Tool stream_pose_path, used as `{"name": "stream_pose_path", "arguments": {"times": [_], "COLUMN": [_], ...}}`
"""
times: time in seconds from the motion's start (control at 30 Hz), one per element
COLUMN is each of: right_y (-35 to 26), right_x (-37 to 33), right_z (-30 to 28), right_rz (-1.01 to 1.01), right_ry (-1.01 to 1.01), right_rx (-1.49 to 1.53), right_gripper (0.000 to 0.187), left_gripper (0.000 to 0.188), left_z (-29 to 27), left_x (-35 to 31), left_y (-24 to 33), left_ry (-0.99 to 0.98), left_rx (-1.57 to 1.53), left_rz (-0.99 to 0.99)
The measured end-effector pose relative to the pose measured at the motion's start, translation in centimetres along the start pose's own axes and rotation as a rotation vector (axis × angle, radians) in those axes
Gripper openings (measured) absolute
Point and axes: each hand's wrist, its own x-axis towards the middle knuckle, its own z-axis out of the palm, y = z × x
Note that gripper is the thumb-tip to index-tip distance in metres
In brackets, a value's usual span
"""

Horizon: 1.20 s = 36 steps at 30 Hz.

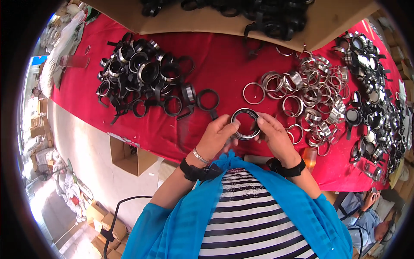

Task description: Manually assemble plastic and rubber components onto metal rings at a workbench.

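Observation:
Between my two hands, above the near edge of the red cloth, is a round ring (pixel 233 120) with a black and silver rim. My left hand (pixel 217 134) pinches its left side, thumb on the rim. The ring's right side is gripped by my right hand (pixel 276 134), with some fingers hidden behind it. Just left of the ring lies a black ring with a tab (pixel 208 99). Beyond my left hand is a heap of black rings with silver bands (pixel 142 71). A pile of loose silver metal rings (pixel 312 93) lies beyond my right hand.
A cardboard box (pixel 336 23) holding black parts stands at the far side. More black and silver pieces (pixel 371 99) crowd the right end of the red-covered table (pixel 202 52). Below the table's left edge is an open carton (pixel 129 157). Another person (pixel 366 220) sits at lower right.

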Motion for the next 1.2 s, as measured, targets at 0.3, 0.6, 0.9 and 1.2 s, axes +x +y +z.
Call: {"name": "stream_pose_path", "arguments": {"times": [0.3,0.6,0.9,1.2], "right_y": [2.5,3.7,-0.5,-1.6], "right_x": [4.5,6.5,1.8,1.0], "right_z": [0.1,-3.6,-0.3,-2.9], "right_rz": [-0.38,-0.636,-0.677,-0.093], "right_ry": [0.146,0.205,0.051,0.094], "right_rx": [-0.603,-1.256,-0.874,0.229], "right_gripper": [0.03,0.018,0.012,0.019], "left_gripper": [0.017,0.027,0.034,0.032], "left_z": [-4.5,-10.9,-0.8,0.9], "left_x": [-0.9,0.5,5.7,7.2], "left_y": [0.8,4.0,0.0,0.8], "left_ry": [0.413,0.966,0.15,-0.046], "left_rx": [0.281,1.138,0.083,-0.156], "left_rz": [0.263,0.828,0.126,0.069]}}
